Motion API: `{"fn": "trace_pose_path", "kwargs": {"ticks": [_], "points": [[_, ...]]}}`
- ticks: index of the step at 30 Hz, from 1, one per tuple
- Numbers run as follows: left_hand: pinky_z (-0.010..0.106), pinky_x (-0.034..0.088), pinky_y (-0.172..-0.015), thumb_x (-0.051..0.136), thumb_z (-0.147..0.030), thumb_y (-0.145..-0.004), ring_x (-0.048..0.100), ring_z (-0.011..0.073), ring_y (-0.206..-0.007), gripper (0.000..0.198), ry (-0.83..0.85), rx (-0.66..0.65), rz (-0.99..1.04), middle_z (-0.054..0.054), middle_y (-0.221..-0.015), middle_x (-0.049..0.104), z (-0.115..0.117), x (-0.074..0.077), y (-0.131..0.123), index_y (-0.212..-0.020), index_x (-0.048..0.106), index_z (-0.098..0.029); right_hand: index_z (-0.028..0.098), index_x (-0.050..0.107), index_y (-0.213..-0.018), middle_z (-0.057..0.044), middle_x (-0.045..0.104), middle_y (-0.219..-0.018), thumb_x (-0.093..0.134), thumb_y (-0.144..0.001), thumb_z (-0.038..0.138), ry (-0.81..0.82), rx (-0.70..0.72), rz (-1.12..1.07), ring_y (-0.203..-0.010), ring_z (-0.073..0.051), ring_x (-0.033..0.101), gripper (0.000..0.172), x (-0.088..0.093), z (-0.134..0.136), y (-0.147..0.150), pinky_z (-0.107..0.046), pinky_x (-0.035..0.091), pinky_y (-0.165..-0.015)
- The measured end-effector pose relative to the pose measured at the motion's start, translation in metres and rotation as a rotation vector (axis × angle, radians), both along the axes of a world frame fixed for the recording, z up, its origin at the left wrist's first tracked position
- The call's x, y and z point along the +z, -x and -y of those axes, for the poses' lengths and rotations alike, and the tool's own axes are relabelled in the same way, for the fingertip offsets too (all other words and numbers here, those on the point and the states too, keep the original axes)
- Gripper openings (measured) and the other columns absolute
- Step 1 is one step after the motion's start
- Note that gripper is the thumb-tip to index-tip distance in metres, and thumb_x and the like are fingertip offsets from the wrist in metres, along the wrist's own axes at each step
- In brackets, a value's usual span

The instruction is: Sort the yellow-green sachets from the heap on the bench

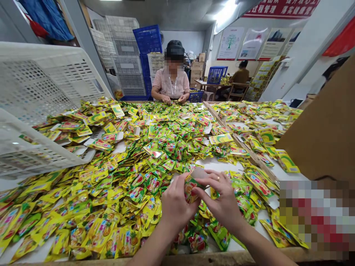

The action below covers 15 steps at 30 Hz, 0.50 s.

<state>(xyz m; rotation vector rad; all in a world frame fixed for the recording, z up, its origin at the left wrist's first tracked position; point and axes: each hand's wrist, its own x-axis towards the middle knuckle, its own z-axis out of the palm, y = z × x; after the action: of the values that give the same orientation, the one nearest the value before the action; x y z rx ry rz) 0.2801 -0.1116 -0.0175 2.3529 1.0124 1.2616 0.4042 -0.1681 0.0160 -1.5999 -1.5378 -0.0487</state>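
Head view. Both forearms enter at the bottom edge and slant inward, hands meeting above the near part of the surface [210, 162].

Left hand [176, 197]: back toward the camera, fingers curled closed round the left side of a small carton [191, 189], holding it tilted.

Right hand [222, 195]: wrist angled in from lower right, fingers bent and loosely spread, thumb across to the carton's front, forefinger by its raised pale flap [199, 173]. Whether these fingers grip the flap or only brush it, cannot tell. Ring [218, 178] on one finger.

Carton sits between the hands, over the heap. Below and around: yellow sachets [105, 229] to the left, green sachets [137, 194] nearer the middle. White crate [41, 70] tipped at left. Wooden strip [257, 162] at right. Co-worker [174, 83] seated across, both hands low at the far edge.
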Motion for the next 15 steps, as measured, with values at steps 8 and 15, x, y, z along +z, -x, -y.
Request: {"fn": "trace_pose_path", "kwargs": {"ticks": [8, 15], "points": [[0.035, 0.047, -0.074, 0.062, -0.032, -0.075, 0.059, 0.0236, -0.087, 0.047, -0.098, -0.002, -0.065, 0.006, -0.096, 0.064, -0.008, 0.006, 0.007, -0.119, 0.051, -0.022, 0.019, 0.061, -0.06, -0.001, 0.066, -0.066, 0.057, -0.083, 0.037, 0.326, 0.297, -0.28, -0.069, -0.018, 0.061, 0.028, 0.009, -0.01, -0.005, -0.045, 0.046, -0.085], [0.03, 0.048, -0.073, 0.05, -0.044, -0.087, 0.062, 0.0177, -0.083, 0.034, 0.559, -0.265, 0.319, 0.005, -0.094, 0.065, -0.012, 0.019, 0.014, -0.11, 0.054, -0.019, 0.024, 0.047, -0.117, -0.004, 0.061, -0.093, 0.074, -0.069, 0.038, 0.004, 0.102, -0.733, -0.067, -0.015, 0.063, 0.057, 0.0, -0.009, 0.003, -0.027, 0.056, -0.06]]}}
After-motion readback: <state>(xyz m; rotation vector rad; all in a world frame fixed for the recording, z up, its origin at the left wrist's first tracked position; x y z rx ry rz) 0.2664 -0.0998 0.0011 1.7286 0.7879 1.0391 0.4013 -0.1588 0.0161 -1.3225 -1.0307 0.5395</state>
